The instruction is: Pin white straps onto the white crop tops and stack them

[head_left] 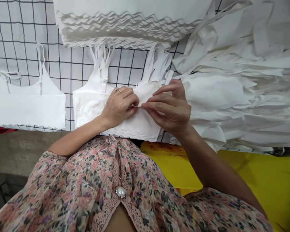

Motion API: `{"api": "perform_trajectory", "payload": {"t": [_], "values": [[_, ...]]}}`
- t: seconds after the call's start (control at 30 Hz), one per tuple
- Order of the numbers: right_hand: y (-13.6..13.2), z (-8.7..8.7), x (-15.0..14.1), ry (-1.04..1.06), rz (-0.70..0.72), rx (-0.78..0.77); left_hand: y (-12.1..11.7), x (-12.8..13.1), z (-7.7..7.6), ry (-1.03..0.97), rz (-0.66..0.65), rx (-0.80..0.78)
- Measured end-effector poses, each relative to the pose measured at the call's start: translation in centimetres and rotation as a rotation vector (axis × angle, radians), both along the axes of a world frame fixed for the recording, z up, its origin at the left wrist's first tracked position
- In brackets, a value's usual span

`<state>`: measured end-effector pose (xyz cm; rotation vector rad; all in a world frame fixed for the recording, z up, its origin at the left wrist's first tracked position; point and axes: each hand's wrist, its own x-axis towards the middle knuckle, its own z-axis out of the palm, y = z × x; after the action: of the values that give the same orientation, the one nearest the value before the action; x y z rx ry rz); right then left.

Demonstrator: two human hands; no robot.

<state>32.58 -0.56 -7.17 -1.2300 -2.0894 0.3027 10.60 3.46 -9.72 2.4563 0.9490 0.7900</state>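
For fiddly stuff like this, a light fingertip pinch is probably best; the thin pale bit point(136, 106) between the hands is best held just taut, with no hard tugging, so the white top point(145, 124) underneath isn't dragged or creased (white fabric probably shows every mark, so clean fingers would help). It's gripped at one end by the left hand point(122, 104), thumb against curled fingers; the other end is pinched by the tips of the right hand point(170, 106), with its upper fingers fanned out; what the bit actually is can't be told. It's positioned right between both sets of fingertips, near the middle of the frame; the white top is spread below them at lower centre, near the front edge of the gridded surface point(125, 67), its straps pointing toward the top of the frame.
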Motion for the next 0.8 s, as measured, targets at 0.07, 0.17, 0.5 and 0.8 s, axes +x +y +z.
{"api": "perform_trajectory", "payload": {"t": [0.07,0.17,0.5,0.8], "values": [[-0.5,0.1,-0.2,-0.041,-0.028,0.049,-0.1,0.1,0.0,0.015,-0.012,0.032],[-0.9,0.5,-0.7,-0.017,-0.017,0.154,-0.3,0.1,0.1,0.042,-0.027,0.051],[-1.6,-0.3,-0.7,0.014,-0.051,0.011,-0.3,0.1,0.4,0.033,-0.04,-0.03],[-1.8,-0.4,-0.9,0.122,-0.033,-0.032,-0.2,0.2,0.4,-0.014,-0.034,-0.082]]}}
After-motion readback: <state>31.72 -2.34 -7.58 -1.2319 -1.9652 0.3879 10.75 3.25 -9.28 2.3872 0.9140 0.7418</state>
